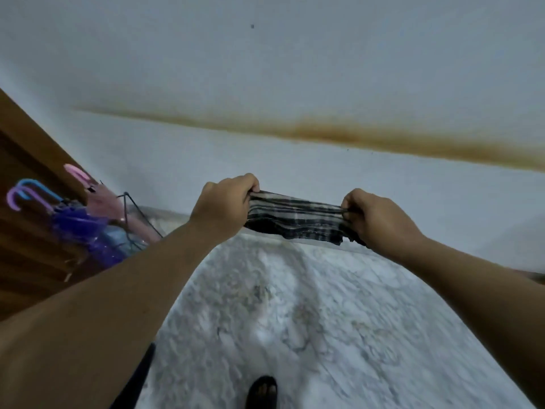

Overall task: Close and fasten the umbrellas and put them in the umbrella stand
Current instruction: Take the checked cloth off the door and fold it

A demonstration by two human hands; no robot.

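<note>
Black-and-white plaid woven cloth (295,215), soft, matt, bunched. Purple translucent plastic umbrella canopy (88,231), glossy; pink one (110,206) duller. Smooth plastic hook handles, lilac (14,199), blue (38,185). Thin black wire stand (132,214). Brown wood panel (26,149). White marbled stone floor (295,305). Matt painted wall (295,69), rust-stained.

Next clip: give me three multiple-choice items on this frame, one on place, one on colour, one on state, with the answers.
1. Where is the umbrella stand?
A. lower right
B. left, beside the wooden door
C. behind the foot

2. What colour is the lowest hooked handle?
A. purple
B. green
C. red

3. How is the striped cloth held?
A. draped over one arm
B. lying on the floor
C. stretched between both hands

Answers: 1 B, its wire rim shows by the wooden door. 2 A, purple below the blue one. 3 C, left hand and right hand each grip an end.
</note>
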